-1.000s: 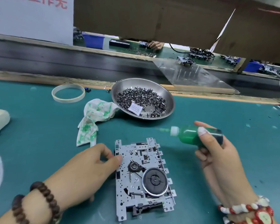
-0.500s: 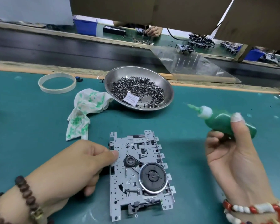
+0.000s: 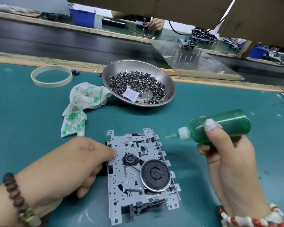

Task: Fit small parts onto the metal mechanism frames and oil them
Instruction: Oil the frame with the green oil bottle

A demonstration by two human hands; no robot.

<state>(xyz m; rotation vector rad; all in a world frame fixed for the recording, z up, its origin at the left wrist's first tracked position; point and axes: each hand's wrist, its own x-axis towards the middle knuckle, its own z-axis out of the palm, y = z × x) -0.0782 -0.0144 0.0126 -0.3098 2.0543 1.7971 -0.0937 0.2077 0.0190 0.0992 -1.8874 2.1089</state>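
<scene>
Left hand [image 3: 69, 164] is gripping the metal mechanism frame [image 3: 138, 174] at its left edge. Right hand [image 3: 226, 154] is holding the green oil bottle [image 3: 220, 128], needle tip just beside the frame's upper right corner.

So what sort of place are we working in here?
Most likely a factory assembly line: a conveyor belt runs past the green bench mat, another worker's hand is busy across it, and a steel bowl holds bulk small parts.

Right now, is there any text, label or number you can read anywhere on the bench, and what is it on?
None can be read.
Paper slip in the metal bowl: printed lines, too small and blurred.
Green oil bottle in the right hand: no label visible.
Mechanism frame: no markings visible.
</scene>
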